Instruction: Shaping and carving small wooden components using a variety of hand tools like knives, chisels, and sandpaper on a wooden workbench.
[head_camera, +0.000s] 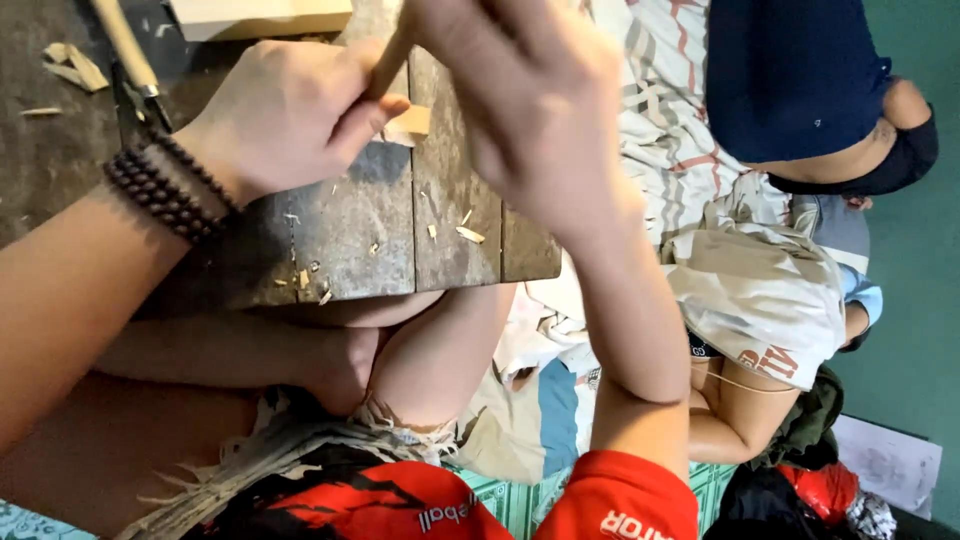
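Note:
My left hand (290, 115), with a dark bead bracelet on its wrist, pinches a small pale wooden piece (408, 122) against the worn grey wooden block (400, 225). My right hand (525, 95) is closed around a thin wooden-handled tool (388, 62) whose handle slants down to the piece between both hands. The tool's tip is hidden behind my fingers. Pale wood shavings (468, 234) lie scattered on the block. The block rests over my bare knees.
A wooden-handled tool (128, 52) and wood chips (72, 62) lie on the dark surface at upper left. A pale wooden board (262, 18) sits at the top. Another person (800, 90) in dark blue lies on striped bedding (660, 120) to the right, beside crumpled cloth.

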